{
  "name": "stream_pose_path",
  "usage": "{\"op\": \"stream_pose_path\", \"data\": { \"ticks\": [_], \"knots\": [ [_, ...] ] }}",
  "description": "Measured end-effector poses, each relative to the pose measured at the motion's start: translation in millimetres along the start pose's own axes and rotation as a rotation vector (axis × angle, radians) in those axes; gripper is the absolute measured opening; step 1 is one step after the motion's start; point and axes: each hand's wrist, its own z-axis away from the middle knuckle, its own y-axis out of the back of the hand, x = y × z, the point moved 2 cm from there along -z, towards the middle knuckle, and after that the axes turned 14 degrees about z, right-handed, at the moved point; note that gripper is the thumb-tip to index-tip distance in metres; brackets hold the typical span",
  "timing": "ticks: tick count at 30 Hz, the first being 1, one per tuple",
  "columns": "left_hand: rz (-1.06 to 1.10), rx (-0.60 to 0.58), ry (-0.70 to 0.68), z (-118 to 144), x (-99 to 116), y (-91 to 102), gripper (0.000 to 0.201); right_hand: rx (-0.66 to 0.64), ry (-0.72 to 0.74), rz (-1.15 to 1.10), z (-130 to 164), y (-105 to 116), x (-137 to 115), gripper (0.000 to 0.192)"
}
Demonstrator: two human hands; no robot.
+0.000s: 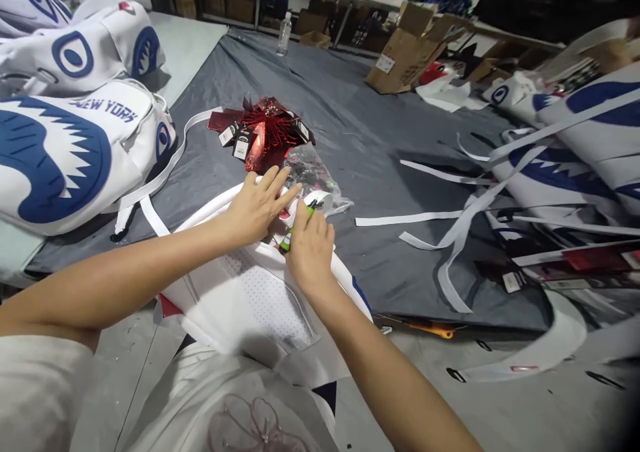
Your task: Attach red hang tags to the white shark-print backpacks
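Observation:
A white backpack (250,292) with a mesh panel lies in front of me on the grey sheet (360,139). My left hand (257,205) rests flat on its top edge, fingers spread toward a clear plastic bag (310,169). My right hand (311,249) grips a green lighter (295,229), its tip pointing at the backpack's top beside my left fingers. Just beyond lies a pile of red shiny hang tags (263,132).
Finished white backpacks with blue shark-mouth prints (65,152) are stacked at the left, more at the right (575,165). Loose white straps (450,239) lie across the sheet. Cardboard boxes (405,52) and a water bottle (284,33) stand at the back. Orange-handled scissors (435,330) lie nearby.

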Motion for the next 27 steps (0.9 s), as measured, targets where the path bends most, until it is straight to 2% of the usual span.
{"op": "stream_pose_path", "data": {
  "ticks": [6, 12, 14, 18, 20, 22, 27],
  "knots": [
    [0.017, 0.005, 0.020, -0.6, -0.6, -2.0, 0.092, 0.019, 0.005, -0.021, 2.3, -4.1, -4.4, 0.065],
    [0.038, -0.010, 0.180, 0.6, 2.0, 1.6, 0.108, 0.037, 0.036, -0.173, -0.4, -10.8, 4.5, 0.067],
    [0.057, -0.025, 0.204, 13.5, 5.9, 9.4, 0.111, 0.070, 0.077, -0.241, 5.4, -8.4, 7.1, 0.067],
    [0.070, -0.073, 0.204, 55.9, 15.0, 28.1, 0.107, 0.139, 0.133, -0.330, 21.8, 3.8, 4.4, 0.068],
    [0.074, -0.077, 0.240, 68.8, 14.6, 31.6, 0.106, 0.151, 0.141, -0.364, 23.8, 7.1, 0.2, 0.067],
    [0.088, -0.076, 0.289, 67.5, 8.4, 27.7, 0.112, 0.126, 0.124, -0.382, 18.8, 4.3, -3.7, 0.067],
    [0.098, -0.122, 0.342, 31.3, -16.6, 3.2, 0.127, 0.001, 0.071, -0.403, -3.7, -16.3, -7.0, 0.074]
  ]
}}
